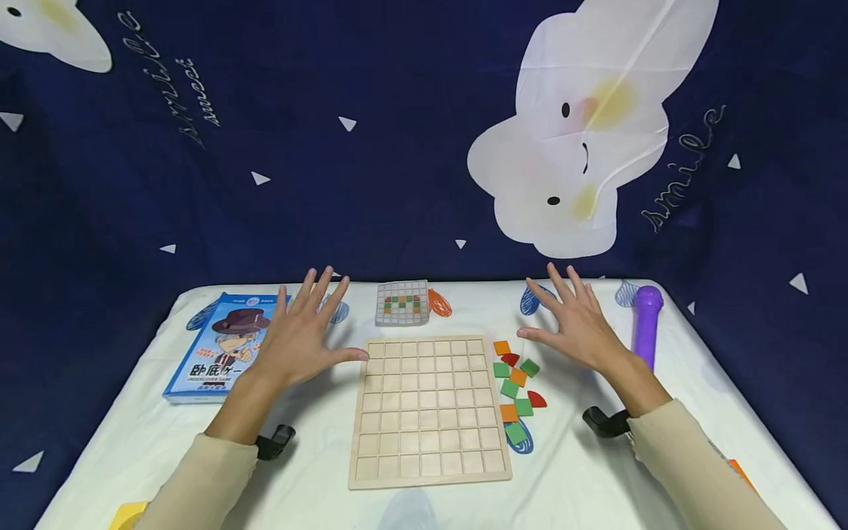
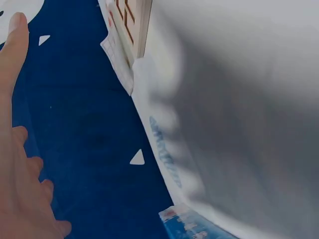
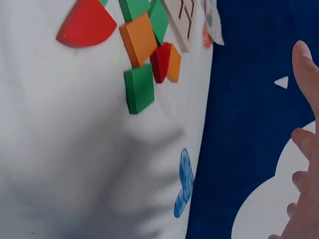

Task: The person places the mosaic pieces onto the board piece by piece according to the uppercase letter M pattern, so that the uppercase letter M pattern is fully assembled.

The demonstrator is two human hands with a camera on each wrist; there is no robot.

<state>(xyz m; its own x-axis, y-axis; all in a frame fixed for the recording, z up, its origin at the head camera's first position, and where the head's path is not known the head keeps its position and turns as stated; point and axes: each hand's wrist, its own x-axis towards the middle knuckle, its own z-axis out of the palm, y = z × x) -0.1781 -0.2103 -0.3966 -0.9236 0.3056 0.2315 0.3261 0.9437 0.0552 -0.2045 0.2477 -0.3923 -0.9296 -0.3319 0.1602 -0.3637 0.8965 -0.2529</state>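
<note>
- Here's your left hand (image 1: 301, 342), released, fingers straight and spread wide, raised in the air above the cloth (image 1: 298, 482).
- Its thumb points at the far left corner of the wooden grid board (image 1: 427, 401); the left wrist view shows the thumb apart from it.
- Your right hand (image 1: 576, 327) matches it: released, fingers fanned, hovering just beyond the coloured pieces (image 1: 509, 389), its shadow falling on the cloth.
- And the board itself, lying flat in the middle of the table between your forearms, its pale squares ruled off by raised strips!
- Hugging its right edge, your pieces: five green squares, three orange squares and two red wedges, loosely scattered, some touching.
- Just behind the board you have a small pattern card (image 1: 402, 302), a grid with coloured squares.
- Over on your left, a blue game box (image 1: 215, 346), partly behind your hand.
- Far right, a purple stick (image 1: 646, 324) lies near your right wrist.
- Behind it all hangs a navy backdrop (image 1: 397, 184) with white shapes.
</note>
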